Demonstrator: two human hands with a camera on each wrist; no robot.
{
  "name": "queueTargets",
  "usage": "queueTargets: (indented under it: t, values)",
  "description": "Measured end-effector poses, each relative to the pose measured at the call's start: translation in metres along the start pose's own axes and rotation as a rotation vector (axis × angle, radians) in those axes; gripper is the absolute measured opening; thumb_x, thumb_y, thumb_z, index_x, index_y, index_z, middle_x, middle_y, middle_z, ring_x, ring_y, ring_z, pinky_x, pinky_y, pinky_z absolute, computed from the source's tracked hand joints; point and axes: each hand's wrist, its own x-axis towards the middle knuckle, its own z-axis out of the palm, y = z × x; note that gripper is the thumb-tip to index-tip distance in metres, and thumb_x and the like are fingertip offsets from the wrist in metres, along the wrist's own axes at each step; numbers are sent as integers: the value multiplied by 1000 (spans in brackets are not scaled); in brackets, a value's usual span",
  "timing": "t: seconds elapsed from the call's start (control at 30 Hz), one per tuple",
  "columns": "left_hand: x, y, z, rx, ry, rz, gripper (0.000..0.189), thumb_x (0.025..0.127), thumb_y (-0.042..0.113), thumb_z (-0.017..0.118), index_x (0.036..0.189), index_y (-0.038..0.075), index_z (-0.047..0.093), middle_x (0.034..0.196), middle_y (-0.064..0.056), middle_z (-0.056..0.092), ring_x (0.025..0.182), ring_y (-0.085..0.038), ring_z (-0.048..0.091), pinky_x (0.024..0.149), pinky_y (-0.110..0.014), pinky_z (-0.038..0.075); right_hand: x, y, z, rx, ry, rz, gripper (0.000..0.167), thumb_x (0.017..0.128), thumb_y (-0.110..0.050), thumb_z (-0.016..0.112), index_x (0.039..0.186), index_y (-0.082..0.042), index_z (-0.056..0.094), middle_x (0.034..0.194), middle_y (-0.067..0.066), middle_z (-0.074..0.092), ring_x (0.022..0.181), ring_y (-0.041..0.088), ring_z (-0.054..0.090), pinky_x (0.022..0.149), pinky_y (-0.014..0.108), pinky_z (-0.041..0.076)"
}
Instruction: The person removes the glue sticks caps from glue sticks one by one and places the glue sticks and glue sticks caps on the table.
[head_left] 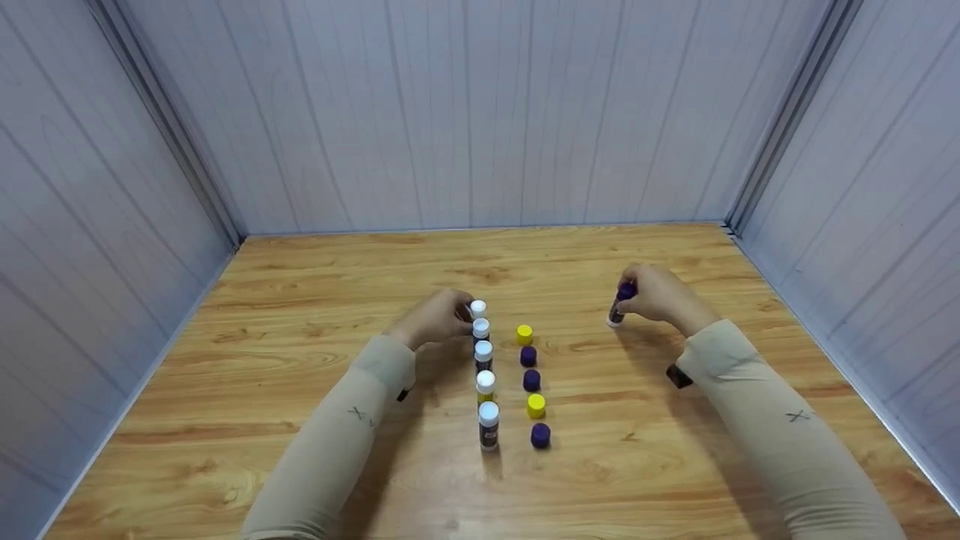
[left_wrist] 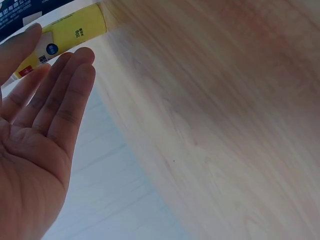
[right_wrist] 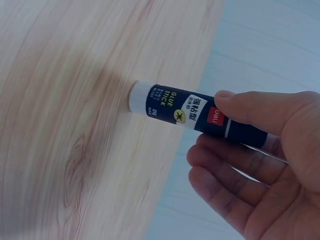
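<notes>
My left hand (head_left: 439, 319) pinches a yellow glue stick (left_wrist: 77, 30) between thumb and fingers. It is the farthest in a row of uncapped glue sticks (head_left: 489, 431) with white tops, standing upright. A dark-labelled stick (left_wrist: 20, 15) is close beside it. Off to the right, my right hand (head_left: 664, 296) grips a dark navy glue stick (right_wrist: 185, 112) near its capped end, thumb on one side and fingers on the other. Its white base (right_wrist: 140, 96) points down, right at the wooden tabletop, and the stick leans slightly in the head view.
Right of the glue sticks runs a parallel row of loose caps, some yellow (head_left: 536, 406), some dark purple (head_left: 540, 435). The wooden table (head_left: 360, 277) is bounded by pale panel walls (head_left: 495, 112) at the back and both sides.
</notes>
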Motion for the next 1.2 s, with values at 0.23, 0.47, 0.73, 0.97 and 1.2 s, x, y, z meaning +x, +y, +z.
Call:
queueTargets:
  t: [0.23, 0.47, 0.73, 0.97, 1.2]
  values:
    - [-5, 4, -17, 78, -9, -55, 36, 103, 4, 70, 138, 0, 68, 127, -21, 74, 121, -37, 71, 103, -50, 59, 2, -10, 1, 28, 145, -52, 25, 99, -6, 73, 118, 8, 70, 112, 26, 73, 97, 38, 68, 87, 54, 56]
    - [-9, 17, -31, 217, 142, -96, 41, 104, 8, 54, 142, 0, 66, 132, -19, 72, 118, -34, 69, 101, -52, 58, 1, -25, 5, 115, 391, -185, 26, 95, -1, 78, 117, 11, 71, 109, 32, 76, 97, 46, 75, 86, 57, 60]
    - [-17, 52, -33, 318, 315, -38, 46, 110, 29, 57, 147, 2, 60, 145, -19, 68, 98, -30, 74, 81, -47, 63, -1, -49, 17, 314, 543, -322, 25, 93, 0, 83, 114, 10, 74, 103, 27, 79, 92, 40, 78, 84, 46, 64]
    - [-24, 77, -18, 505, 392, 119, 46, 108, 33, 64, 141, 2, 63, 136, -17, 72, 78, -28, 71, 68, -44, 62, -8, -70, 26, 540, 480, -374, 24, 94, -1, 83, 115, 7, 73, 102, 21, 77, 84, 10, 72, 76, 14, 56]
    - [-25, 92, -9, 666, 354, 152, 53, 104, 40, 73, 141, 3, 62, 129, -17, 73, 96, -32, 76, 78, -47, 65, -13, -87, 35, 794, 364, -326, 24, 98, -3, 80, 118, 6, 72, 101, 16, 77, 81, 11, 71, 72, 19, 57]
